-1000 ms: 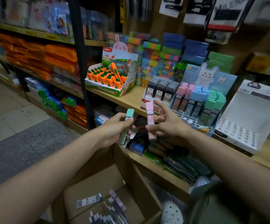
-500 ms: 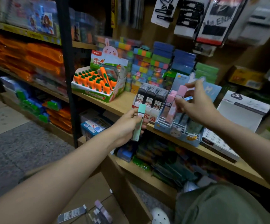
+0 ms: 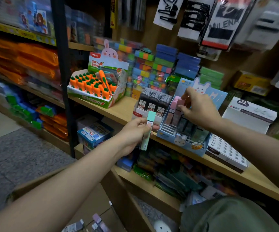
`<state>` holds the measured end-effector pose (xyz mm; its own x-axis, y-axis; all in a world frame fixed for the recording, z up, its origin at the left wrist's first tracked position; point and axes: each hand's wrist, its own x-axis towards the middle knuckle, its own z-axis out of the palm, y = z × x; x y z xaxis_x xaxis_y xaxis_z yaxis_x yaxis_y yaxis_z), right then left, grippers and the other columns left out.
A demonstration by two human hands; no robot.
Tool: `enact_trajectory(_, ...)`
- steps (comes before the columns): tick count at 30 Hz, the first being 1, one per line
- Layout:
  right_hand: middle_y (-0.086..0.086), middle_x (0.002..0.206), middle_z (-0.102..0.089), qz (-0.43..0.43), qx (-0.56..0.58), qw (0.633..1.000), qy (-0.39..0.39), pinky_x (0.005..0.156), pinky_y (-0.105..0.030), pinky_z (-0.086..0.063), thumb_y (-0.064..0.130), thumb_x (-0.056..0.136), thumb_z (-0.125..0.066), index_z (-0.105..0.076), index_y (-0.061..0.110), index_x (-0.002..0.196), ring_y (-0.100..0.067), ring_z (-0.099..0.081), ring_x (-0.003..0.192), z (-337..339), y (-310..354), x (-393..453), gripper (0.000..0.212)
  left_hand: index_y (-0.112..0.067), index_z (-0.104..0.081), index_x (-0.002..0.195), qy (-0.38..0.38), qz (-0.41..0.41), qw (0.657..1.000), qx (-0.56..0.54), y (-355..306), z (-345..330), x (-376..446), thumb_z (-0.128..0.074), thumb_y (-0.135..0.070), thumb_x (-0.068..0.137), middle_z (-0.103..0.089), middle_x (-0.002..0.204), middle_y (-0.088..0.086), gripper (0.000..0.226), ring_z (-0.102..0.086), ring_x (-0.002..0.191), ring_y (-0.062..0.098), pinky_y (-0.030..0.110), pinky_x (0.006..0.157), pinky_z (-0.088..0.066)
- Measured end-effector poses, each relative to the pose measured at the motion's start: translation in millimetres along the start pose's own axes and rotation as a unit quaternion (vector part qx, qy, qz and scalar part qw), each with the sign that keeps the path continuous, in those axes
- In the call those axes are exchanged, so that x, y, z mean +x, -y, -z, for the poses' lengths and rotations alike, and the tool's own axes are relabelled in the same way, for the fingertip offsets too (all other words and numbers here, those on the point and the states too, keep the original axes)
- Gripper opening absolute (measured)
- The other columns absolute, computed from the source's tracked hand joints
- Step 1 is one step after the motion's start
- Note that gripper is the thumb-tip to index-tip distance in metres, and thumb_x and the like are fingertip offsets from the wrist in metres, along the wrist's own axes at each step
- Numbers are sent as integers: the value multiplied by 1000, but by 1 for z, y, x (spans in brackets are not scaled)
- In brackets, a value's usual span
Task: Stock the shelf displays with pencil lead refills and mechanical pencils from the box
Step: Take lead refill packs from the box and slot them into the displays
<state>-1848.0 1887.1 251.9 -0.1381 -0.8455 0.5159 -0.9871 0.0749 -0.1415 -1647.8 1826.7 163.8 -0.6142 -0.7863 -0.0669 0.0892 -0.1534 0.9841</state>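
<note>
Head view: two hands [image 3: 197, 108] are working at a blue bunny-printed cardboard display [image 3: 182, 141] on a wooden shelf [image 3: 118, 113].

The right hand is pinching a pink-capped lead refill case [image 3: 180, 102] at the display's left column, beside other pink cases standing there. The left hand [image 3: 133, 133] is gripping a mint-green-capped lead refill case [image 3: 148, 131], tilted nearly upright, just in front of the shelf edge. Behind it, black lead refill tubes [image 3: 153, 102] are standing in a white tray. To the left, an orange carrot-shaped eraser box [image 3: 93, 87] is sitting. Below, a brown cardboard box [image 3: 92, 213] is holding more refill cases [image 3: 97, 221].
</note>
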Motion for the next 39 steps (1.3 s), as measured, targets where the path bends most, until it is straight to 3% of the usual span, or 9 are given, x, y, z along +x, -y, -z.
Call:
enact_trajectory(4, -9, 87, -66, -15, 10, 1000, 8, 67, -43, -54, 20, 86, -69, -52, 13, 96, -28, -63, 79, -5, -3, 0, 21, -18, -60, 114, 12, 6, 1000, 1, 3, -1, 3, -52, -14, 100, -75, 100, -5, 17, -62, 86, 11, 30, 79, -50)
enact_trajectory(12, -7, 85, -65, -60, 17, 998, 29, 68, -38, -52, 25, 85, -69, -52, 14, 92, -27, -61, 79, -5, -6, 7, 21, -13, -57, 123, 16, 14, 1000, -17, 9, -3, 9, -51, -13, 100, -75, 104, -2, 24, -61, 94, 16, 36, 92, -49)
enact_trajectory(18, -8, 103, -60, -17, -103, 994, -31, 81, -41, -46, 30, 80, -74, -71, 15, 92, -29, -54, 101, -4, -9, 8, 20, -10, -56, 125, 24, 14, 999, -30, 11, -7, 9, -51, -11, 100, -73, 109, 3, 26, -62, 94, 15, 34, 93, -50)
enact_trajectory(23, -8, 104, -59, -16, -146, 988, -54, 80, -41, -43, 33, 78, -79, -76, 15, 93, -29, -54, 98, -11, -11, 4, 23, -10, -60, 123, 4, -4, 999, -44, 10, -10, 10, -57, -9, 96, -67, 113, 13, 27, -65, 95, 19, 37, 90, -54)
enact_trajectory(31, -7, 109, -58, -22, -205, 978, -29, 84, -41, -42, 38, 86, -70, -76, 18, 101, -28, -54, 101, -8, -7, 6, 26, -24, -66, 99, -36, -20, 999, -33, 12, -11, 11, -64, -10, 91, -67, 110, 8, 16, -65, 105, 21, 36, 89, -56)
enact_trajectory(33, -7, 113, -56, -11, -159, 986, -44, 83, -39, -46, 33, 90, -65, -72, 17, 112, -26, -56, 99, -6, -6, 3, 29, -20, -67, 105, -46, -29, 998, -14, 12, -12, 11, -66, -12, 90, -67, 109, 7, 17, -65, 104, 19, 34, 88, -56)
enact_trajectory(35, -2, 106, -54, 8, -26, 998, -51, 76, -23, -47, 26, 91, -63, -67, 16, 119, -13, -58, 87, -5, 0, -2, 30, -18, -67, 112, -51, -45, 998, 11, 13, -12, 11, -67, -15, 90, -68, 107, 4, 22, -65, 102, 16, 32, 87, -56)
enact_trajectory(37, 11, 94, -58, 19, 90, 996, 9, 67, -6, -44, 29, 91, -65, -63, 22, 122, 4, -58, 79, -4, 11, -7, 32, -20, -68, 109, -54, -60, 996, 27, 12, -12, 10, -68, -16, 89, -69, 103, 0, 20, -65, 100, 12, 31, 86, -55)
enact_trajectory(39, 18, 90, -62, 20, 139, 987, 81, 65, -5, -46, 37, 86, -70, -59, 29, 121, 8, -61, 78, -6, 22, -13, 38, -17, -67, 111, -47, -74, 995, 39, 11, -14, 11, -69, -16, 88, -69, 101, -1, 23, -65, 99, 10, 27, 84, -54)
